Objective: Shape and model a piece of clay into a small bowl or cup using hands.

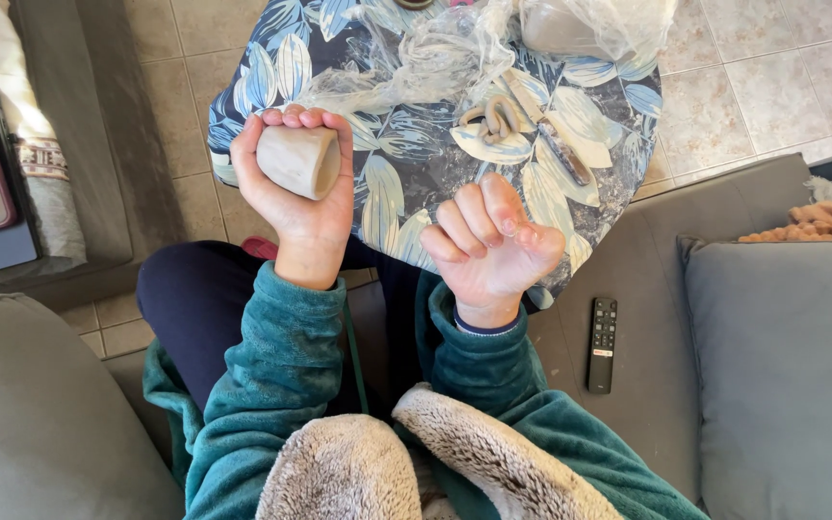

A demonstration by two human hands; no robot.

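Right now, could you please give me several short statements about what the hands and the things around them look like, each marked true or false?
1. The left hand holds a small grey clay cup. True.
2. The right hand grips the remote control. False: the remote control lies apart on the grey sofa, and the right hand is curled with nothing visible in it.
3. Coiled clay pieces lie on the leaf-patterned cloth. True.
4. The clay cup stands on the cloth. False: it is held up in the left hand.
5. Crumpled clear plastic lies on the cloth. True.
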